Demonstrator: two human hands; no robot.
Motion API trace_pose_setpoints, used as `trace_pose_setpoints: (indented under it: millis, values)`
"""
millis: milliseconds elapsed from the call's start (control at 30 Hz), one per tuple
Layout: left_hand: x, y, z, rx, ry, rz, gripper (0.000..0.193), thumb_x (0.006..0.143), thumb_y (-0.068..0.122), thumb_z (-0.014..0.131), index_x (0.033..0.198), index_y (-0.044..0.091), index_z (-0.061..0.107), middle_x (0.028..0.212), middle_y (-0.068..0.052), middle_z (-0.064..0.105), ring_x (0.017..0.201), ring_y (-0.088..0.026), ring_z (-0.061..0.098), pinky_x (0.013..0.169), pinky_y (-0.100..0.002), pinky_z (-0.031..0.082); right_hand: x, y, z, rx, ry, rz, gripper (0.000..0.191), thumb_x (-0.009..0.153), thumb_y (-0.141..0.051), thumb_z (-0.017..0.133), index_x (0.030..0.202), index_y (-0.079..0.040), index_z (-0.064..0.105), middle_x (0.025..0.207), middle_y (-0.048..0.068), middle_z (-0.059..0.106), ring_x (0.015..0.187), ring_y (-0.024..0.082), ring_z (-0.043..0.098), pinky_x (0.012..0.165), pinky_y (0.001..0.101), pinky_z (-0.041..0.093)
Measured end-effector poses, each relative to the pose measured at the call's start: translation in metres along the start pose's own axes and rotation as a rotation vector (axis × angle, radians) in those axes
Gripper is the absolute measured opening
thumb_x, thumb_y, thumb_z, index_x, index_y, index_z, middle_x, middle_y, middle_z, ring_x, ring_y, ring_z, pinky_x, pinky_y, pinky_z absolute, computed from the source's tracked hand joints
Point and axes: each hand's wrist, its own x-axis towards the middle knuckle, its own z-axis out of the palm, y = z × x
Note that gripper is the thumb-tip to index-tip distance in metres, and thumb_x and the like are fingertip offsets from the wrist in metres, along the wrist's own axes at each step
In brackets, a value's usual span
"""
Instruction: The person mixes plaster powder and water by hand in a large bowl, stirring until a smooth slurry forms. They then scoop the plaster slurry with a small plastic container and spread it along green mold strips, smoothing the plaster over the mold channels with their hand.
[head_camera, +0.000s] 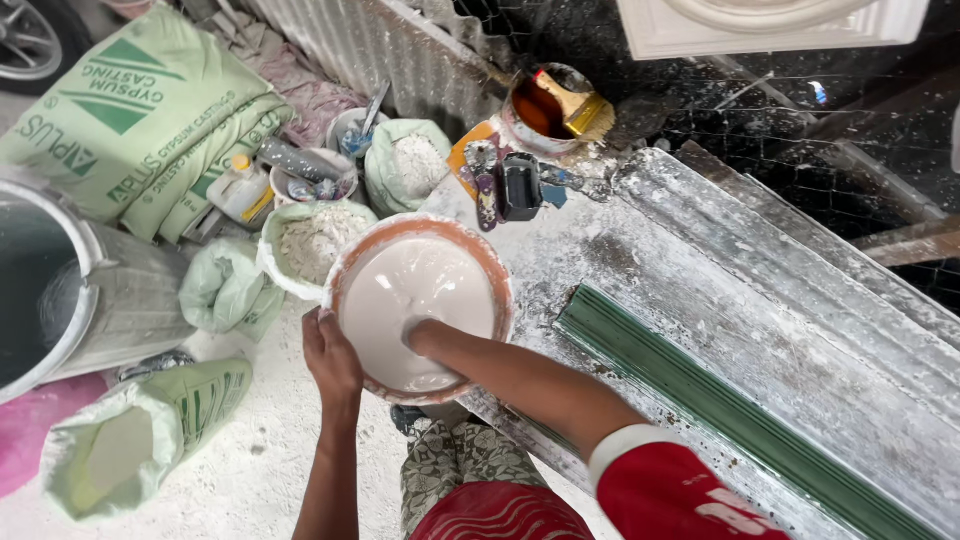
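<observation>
While left hand (333, 362) grips rim, bowl (352, 262) alongside

A plaster-casting workshop: gypsum sacks (140, 110), a powder-crusted workbench (700, 290), a long green moulding form (720, 400).

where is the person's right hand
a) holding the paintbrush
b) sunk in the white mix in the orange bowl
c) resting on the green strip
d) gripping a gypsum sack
b) The right hand is plunged into the white liquid inside the orange bowl, while the left hand holds the bowl's near rim.
</observation>
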Motion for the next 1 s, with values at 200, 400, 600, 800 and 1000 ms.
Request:
trace_pose_setpoints:
  millis: [200,400,600,800,1000]
  values:
    - [-0.004,0.007,0.006,-0.026,0.007,-0.030,0.033,0.107,0.020,0.038,0.119,-0.005,0.056,0.104,-0.013,0.059,0.093,-0.019,0.051,0.087,-0.032,0.045,-0.039,0.022,0.021,-0.026,-0.116,-0.002,0.020,0.075,-0.012,0.068,0.089,-0.005,0.080,0.095,0.018,0.077,0.089,0.031,0.075,0.076,0.0408,0.059]
    - [-0.005,0.008,0.007,-0.035,0.005,-0.046,0.033,0.109,0.020,0.038,0.116,-0.006,0.057,0.102,-0.016,0.057,0.091,-0.020,0.050,0.086,-0.034,0.045,-0.024,0.019,0.011,0.003,-0.093,0.036,0.019,0.077,-0.012,0.068,0.089,-0.005,0.079,0.096,0.018,0.077,0.089,0.031,0.075,0.077,0.0410,0.059]
    - [-0.008,0.010,0.008,-0.023,0.014,-0.071,0.032,0.106,0.020,0.040,0.118,-0.006,0.056,0.107,-0.016,0.058,0.094,-0.021,0.052,0.088,-0.035,0.045,-0.029,0.054,0.003,-0.013,-0.037,0.066,0.018,0.078,-0.013,0.067,0.090,-0.005,0.079,0.097,0.017,0.077,0.090,0.031,0.075,0.078,0.0411,0.059]
    - [-0.010,0.012,0.008,-0.044,-0.008,-0.112,0.036,0.107,0.021,0.039,0.123,-0.006,0.056,0.114,-0.020,0.060,0.100,-0.027,0.056,0.094,-0.038,0.046,-0.032,0.058,0.012,-0.033,-0.054,0.132,0.017,0.080,-0.013,0.066,0.090,-0.005,0.078,0.097,0.017,0.077,0.091,0.030,0.075,0.079,0.0413,0.059]
    - [-0.009,0.009,0.008,-0.022,-0.034,-0.115,0.042,0.107,0.021,0.038,0.134,-0.009,0.051,0.127,-0.022,0.057,0.113,-0.029,0.056,0.102,-0.038,0.043,-0.047,0.018,0.036,-0.035,-0.173,0.097,0.017,0.082,-0.014,0.065,0.090,-0.006,0.078,0.098,0.016,0.077,0.091,0.030,0.075,0.080,0.0415,0.059]
